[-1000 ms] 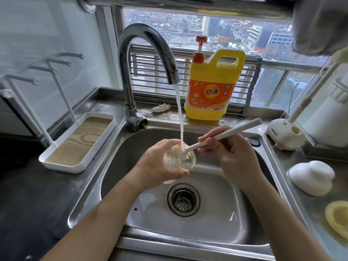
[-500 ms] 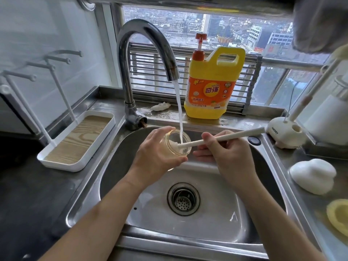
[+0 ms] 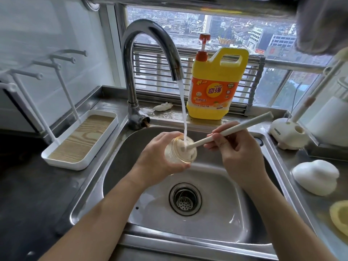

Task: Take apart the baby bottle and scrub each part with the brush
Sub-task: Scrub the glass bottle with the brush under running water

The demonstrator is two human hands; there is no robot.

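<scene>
Under the stream (image 3: 182,110), left fingers (image 3: 163,136) clasp the clear, amber-rimmed bottle (image 3: 178,154) — right fingers (image 3: 222,137) pinch the brush (image 3: 235,129).

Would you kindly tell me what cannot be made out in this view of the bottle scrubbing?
Head view: the brush tip inside the bottle is blurred by running water.
Head view: the bottle's base is covered by the left hand.
Head view: the yellow object is cut off by the right edge.
Head view: the detergent jug has print too small to read.
</scene>
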